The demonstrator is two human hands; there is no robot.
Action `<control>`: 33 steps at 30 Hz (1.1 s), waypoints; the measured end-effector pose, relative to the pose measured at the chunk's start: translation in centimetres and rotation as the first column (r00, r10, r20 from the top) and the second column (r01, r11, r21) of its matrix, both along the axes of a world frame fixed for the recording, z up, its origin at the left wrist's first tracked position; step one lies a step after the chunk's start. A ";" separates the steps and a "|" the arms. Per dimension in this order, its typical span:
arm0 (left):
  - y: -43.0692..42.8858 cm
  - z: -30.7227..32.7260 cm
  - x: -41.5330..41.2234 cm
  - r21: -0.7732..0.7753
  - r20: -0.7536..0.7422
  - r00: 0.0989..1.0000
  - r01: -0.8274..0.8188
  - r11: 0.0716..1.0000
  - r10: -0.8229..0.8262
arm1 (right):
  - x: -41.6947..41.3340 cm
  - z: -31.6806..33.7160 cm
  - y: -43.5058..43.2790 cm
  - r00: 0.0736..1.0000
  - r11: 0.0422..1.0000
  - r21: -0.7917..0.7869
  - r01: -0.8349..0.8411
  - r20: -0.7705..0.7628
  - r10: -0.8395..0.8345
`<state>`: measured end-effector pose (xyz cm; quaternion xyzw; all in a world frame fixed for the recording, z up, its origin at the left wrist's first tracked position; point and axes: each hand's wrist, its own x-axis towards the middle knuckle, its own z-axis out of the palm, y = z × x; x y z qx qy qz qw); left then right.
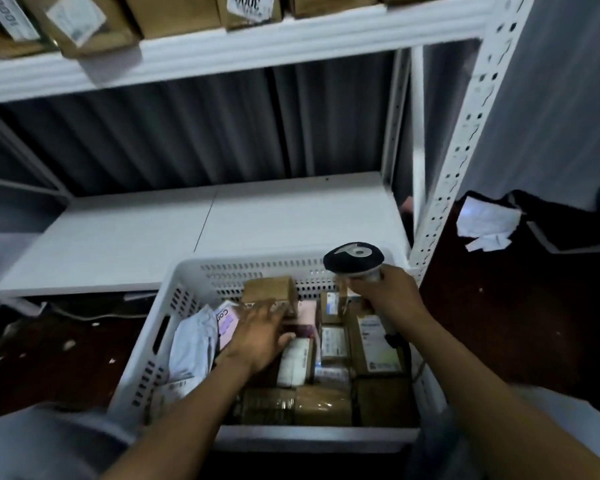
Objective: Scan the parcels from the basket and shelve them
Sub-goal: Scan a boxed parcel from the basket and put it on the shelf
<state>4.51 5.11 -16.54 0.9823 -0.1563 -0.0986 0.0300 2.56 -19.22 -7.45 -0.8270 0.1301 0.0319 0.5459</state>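
A white slotted basket [184,299] stands on the floor in front of me, packed with several brown cardboard parcels and some white and pink mailer bags. My left hand [260,336] reaches into it with fingers spread flat over the parcels, fingertips touching a small brown box [269,289] near the far wall. My right hand [392,292] grips the handle of a black-headed barcode scanner [354,258], held over the basket's far right corner. A labelled parcel [374,344] lies just below that hand.
A white metal shelf board [222,226] lies bare behind the basket. The shelf above [257,43] carries several labelled brown boxes. A perforated white upright [465,133] stands to the right. Crumpled white paper [485,220] lies on the dark floor beyond it.
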 end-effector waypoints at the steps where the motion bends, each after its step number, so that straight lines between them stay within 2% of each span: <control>1: 0.8 -1.2 -0.2 -0.006 -0.024 0.999 -0.034 0.999 0.034 | 0.2 -0.5 0.6 0.999 0.999 0.025 -0.032 -0.024 0.032; 7: 4.3 -6.5 0.3 0.047 -0.147 0.942 -0.298 0.953 0.302 | 1.6 -2.8 4.0 0.975 0.976 0.055 -0.210 -0.061 0.214; 13: 6.0 -11.1 0.5 0.082 -0.247 0.883 -0.391 0.917 0.399 | 2.4 -3.1 6.4 0.951 0.954 0.038 -0.298 -0.075 0.300; 17: 6.8 -12.8 0.6 0.120 -0.215 0.876 -0.416 0.902 0.432 | 2.6 -3.2 6.9 0.947 0.950 0.056 -0.307 -0.083 0.310; 20: 7.3 -12.8 0.5 0.045 -0.167 0.884 -0.436 0.899 0.437 | 2.7 -3.1 7.1 0.948 0.949 0.083 -0.303 -0.079 0.309; 23: 7.5 -11.8 0.3 -0.131 -0.157 0.885 -0.458 0.879 0.438 | 3.0 -2.8 7.2 0.948 0.950 0.065 -0.304 -0.080 0.309; 26: 7.4 -10.1 -0.2 -0.370 -0.139 0.866 -0.495 0.786 0.480 | 3.5 -2.3 7.1 0.957 0.960 0.085 -0.267 -0.092 0.274; 28: 7.2 -8.5 -0.7 -0.525 -0.145 0.843 -0.510 0.681 0.519 | 3.9 -1.9 7.1 0.961 0.962 0.091 -0.258 -0.077 0.265; 31: 6.5 -5.1 -0.8 -0.724 -0.202 0.782 -0.525 0.448 0.589 | 4.5 -1.3 6.8 0.973 0.968 0.126 -0.219 -0.050 0.227; 33: 6.1 -2.6 -1.0 -0.816 -0.310 0.739 -0.530 0.231 0.598 | 4.8 -1.1 6.5 0.983 0.975 0.138 -0.172 -0.033 0.178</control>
